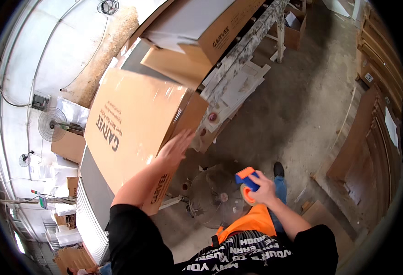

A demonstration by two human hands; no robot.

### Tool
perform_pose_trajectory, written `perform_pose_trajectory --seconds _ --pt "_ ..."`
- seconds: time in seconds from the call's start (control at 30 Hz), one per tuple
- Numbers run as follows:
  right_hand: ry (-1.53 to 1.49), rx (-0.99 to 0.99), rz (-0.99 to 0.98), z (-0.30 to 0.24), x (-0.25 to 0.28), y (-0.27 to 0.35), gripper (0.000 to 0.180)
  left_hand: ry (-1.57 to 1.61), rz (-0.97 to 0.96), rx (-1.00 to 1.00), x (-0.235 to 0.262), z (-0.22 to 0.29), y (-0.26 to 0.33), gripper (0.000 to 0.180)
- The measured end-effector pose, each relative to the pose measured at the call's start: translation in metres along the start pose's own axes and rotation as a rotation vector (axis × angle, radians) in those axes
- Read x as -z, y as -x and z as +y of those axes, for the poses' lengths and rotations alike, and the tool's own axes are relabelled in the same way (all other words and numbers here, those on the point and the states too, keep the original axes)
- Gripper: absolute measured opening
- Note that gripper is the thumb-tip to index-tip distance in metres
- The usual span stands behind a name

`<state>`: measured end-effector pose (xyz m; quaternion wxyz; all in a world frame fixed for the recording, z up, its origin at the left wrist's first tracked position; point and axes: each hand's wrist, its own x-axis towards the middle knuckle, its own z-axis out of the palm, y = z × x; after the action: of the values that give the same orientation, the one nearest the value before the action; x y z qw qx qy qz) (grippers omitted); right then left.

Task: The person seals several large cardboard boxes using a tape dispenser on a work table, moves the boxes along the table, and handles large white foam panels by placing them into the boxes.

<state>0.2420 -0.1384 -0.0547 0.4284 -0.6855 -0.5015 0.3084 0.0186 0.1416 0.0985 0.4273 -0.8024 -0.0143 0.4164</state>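
Observation:
A large brown cardboard box (135,107) with dark print lies on a grey conveyor belt, its edge covered with shiny clear tape. My left hand (176,146) rests against the box's near right edge, fingers stretched out and lying flat on it. Lower and to the right, apart from the box, my right hand (264,190) is closed round the handle of a blue and orange tape dispenser (252,178). The dispenser is held over the floor, in front of my body.
Beyond the box stands another carton (215,39) with raised flaps and something white inside. A worn metal frame (245,52) borders the conveyor (96,183). Below my hands a round floor fan (215,197) stands. Flat cardboard (362,146) is stacked at right.

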Motion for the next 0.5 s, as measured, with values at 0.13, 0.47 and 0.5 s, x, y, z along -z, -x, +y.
perform_pose_trajectory --seconds 0.13,0.47,0.5 --pt "0.026 -0.113 0.057 0.033 0.076 -0.077 0.055 0.348 0.299 0.271 0.014 -0.094 -0.099 0.072" --pt "-0.663 0.04 -0.461 0.009 0.065 -0.322 0.066 1.232 0.427 0.783 0.025 -0.138 -0.095 0.088" --pt "-0.857 -0.171 -0.731 -0.018 0.059 -0.365 0.068 1.248 0.292 0.758 0.027 -0.14 -0.094 0.116"
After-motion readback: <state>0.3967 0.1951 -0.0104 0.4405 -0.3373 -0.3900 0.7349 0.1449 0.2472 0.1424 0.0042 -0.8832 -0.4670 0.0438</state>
